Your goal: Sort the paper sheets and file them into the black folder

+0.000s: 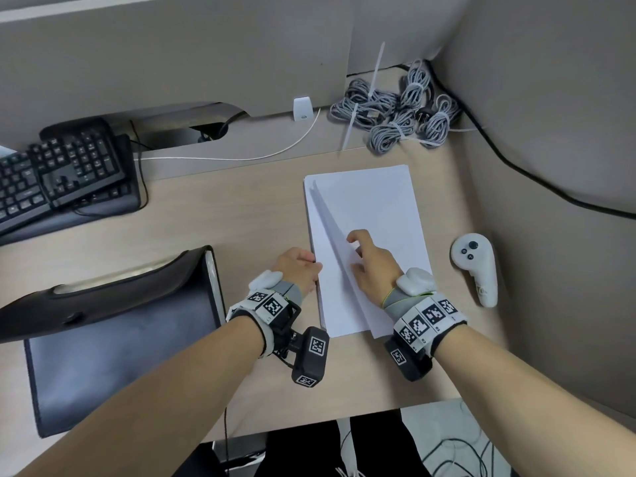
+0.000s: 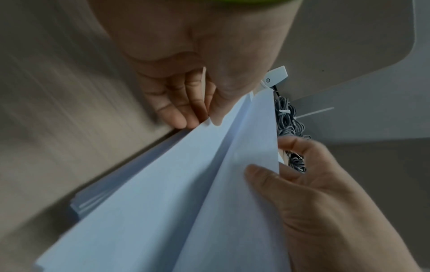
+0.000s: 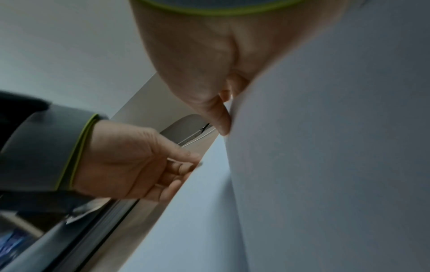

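Paper sheets [image 1: 364, 242]: one white stack, lying flat on the wooden counter [image 1: 241, 215], right of centre; upper sheets lifted and fanned along the left edge, forming a raised fold that runs from the far left corner toward the near edge.

Black folder [image 1: 113, 335]: on the counter's near left corner, well apart from the stack, its mouth gaping open toward the far side.

Left hand [image 1: 298, 268]: at the stack's left edge, forearm reaching in from lower left. Grip: thumb on top and fingers [image 2: 177, 114] curled beneath, pinching the edge of the paper sheets.

Right hand [image 1: 370, 266]: resting over the middle of the stack, wrist bent, forearm entering from lower right. Grip: thumb [image 3: 220, 119] pressed against the lifted sheets and fingers curled behind them, holding that raised portion up off the rest.

Other items: black keyboard [image 1: 62, 177] at far left; white controller [image 1: 476, 268] on the counter just right of the stack; bundles of grey braided cable [image 1: 395, 108] tied with white zip ties at the far side; a small white device [image 1: 303, 110] against the back panel.
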Demonstrator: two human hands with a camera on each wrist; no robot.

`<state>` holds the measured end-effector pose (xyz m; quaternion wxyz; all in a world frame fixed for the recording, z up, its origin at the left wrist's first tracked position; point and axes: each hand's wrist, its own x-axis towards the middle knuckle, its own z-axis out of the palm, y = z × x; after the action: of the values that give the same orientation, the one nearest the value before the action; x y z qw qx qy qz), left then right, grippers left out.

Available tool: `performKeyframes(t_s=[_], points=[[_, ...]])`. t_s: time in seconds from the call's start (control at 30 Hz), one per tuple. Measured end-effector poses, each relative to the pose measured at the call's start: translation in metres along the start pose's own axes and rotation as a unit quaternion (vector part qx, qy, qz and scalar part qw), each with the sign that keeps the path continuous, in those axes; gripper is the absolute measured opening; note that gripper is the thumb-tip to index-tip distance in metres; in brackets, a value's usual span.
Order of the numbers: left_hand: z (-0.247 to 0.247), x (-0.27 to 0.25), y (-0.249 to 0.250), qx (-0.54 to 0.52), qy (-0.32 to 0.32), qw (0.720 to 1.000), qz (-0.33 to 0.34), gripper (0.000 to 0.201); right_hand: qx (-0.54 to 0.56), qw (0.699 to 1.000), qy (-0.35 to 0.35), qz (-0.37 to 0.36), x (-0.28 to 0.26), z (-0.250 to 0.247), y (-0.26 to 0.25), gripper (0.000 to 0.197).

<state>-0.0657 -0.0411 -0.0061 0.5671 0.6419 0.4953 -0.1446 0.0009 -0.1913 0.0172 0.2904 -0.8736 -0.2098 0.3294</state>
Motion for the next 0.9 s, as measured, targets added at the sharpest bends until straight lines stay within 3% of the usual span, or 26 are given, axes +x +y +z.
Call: performKeyframes(t_s=[0.13,0.3,0.5,0.63,0.9], points=[[0.001,-0.003,0.002,0.002,-0.007,1.0,0.019,0.013,-0.026,0.999,-0.021,-0.026,-0.002,0.005,-0.003,0.059],[-0.002,-0.004,0.002,-0.013,-0.014,0.999,0.03,0.016,-0.071,0.996,-0.048,-0.037,0.0,0.014,0.001,0.027],[-0.003,-0.007,0.0,-0.033,-0.051,0.998,0.029,0.032,-0.114,0.991,-0.074,0.005,0.002,0.023,-0.008,0.033],[-0.004,-0.011,0.001,-0.02,-0.108,0.994,0.023,0.042,-0.09,0.993,-0.064,0.03,0.005,0.024,-0.011,0.035],[-0.011,-0.011,0.0,0.012,-0.156,0.987,0.02,0.048,-0.084,0.994,-0.035,0.052,0.01,0.021,-0.014,0.01]])
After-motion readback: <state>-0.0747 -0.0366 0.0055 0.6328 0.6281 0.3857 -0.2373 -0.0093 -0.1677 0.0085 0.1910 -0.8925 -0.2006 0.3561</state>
